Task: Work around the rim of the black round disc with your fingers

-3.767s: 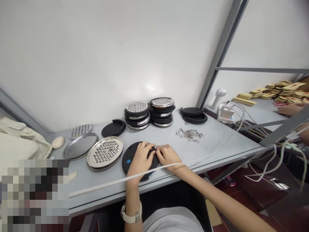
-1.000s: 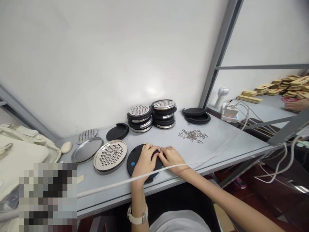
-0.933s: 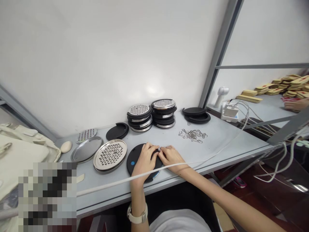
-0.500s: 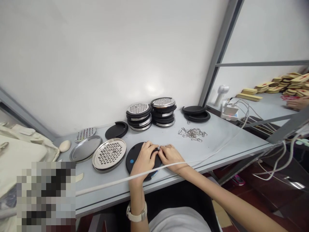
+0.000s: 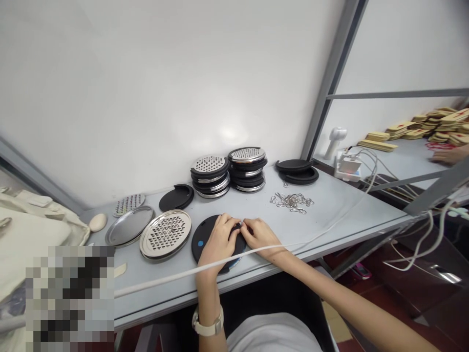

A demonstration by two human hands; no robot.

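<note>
- One black round disc [image 5: 207, 238] with a blue dot lies flat on the grey surface [image 5: 330, 208], at its near edge; it serves as landmark here.
- Left hand [image 5: 219, 240] rests on top of the disc, fingers curled down toward its right rim.
- Right hand [image 5: 259, 235] lies just right of the disc, fingertips meeting those of the left hand at the rim.
- A small shiny metal piece [image 5: 241, 224] shows between the fingertips of both hands; both seem to pinch it, but it is too small to make out clearly.
- One white cable [image 5: 172, 275] runs across the surface in front of the disc and over both wrists.
- Just left of the disc: one perforated steel plate [image 5: 165, 233]; further left, one plain steel tray [image 5: 129, 225].
- Behind the tray: one small perforated plate [image 5: 128, 202] and one pale oval piece [image 5: 97, 222].
- Behind the disc: one black lid [image 5: 176, 197], then two stacks of black-and-steel discs [image 5: 228, 171].
- Behind and right of the disc: one low pile of black lids [image 5: 296, 171], and one heap of small metal clips [image 5: 290, 202].
- One wristwatch [image 5: 208, 325] sits on the left wrist.
- Far right of the disc, another person's hand [image 5: 446, 155] lies near stacked yellow cards [image 5: 421, 128].
- No writing is readable.
</note>
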